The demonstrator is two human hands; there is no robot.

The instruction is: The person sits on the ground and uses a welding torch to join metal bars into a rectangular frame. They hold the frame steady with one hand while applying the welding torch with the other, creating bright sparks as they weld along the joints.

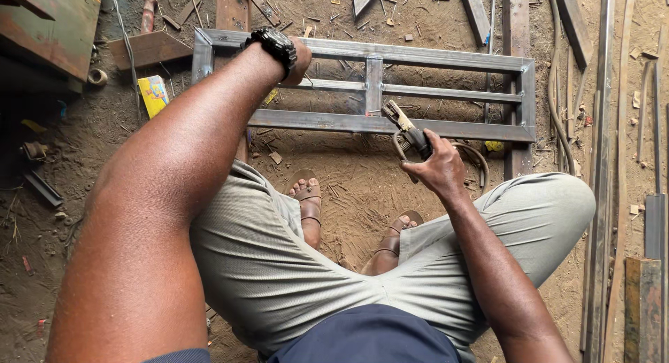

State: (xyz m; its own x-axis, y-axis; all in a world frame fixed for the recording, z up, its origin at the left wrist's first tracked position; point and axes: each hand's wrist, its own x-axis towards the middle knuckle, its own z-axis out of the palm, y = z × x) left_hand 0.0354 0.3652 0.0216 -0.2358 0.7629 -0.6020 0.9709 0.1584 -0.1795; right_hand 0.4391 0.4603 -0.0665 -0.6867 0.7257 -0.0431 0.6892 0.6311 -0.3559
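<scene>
A rectangular steel frame (390,126) of welded square tube lies on the dirt floor in front of my squatting legs. My left hand (301,60), with a black wristwatch above it, rests on the frame's far rail and its fingers are mostly hidden. My right hand (435,169) grips a welding electrode holder (408,129) by its black handle. The holder's metal jaws point at the frame's near rail, close to the short upright bar. A cable (474,157) loops from the holder behind my right hand.
Long steel bars and strips (606,161) lie along the right side. Metal offcuts and scraps (237,8) are scattered beyond the frame. A yellow box (153,95) lies at the left. A rusty green metal sheet (52,25) fills the upper left corner. My sandalled feet (306,199) stand below the frame.
</scene>
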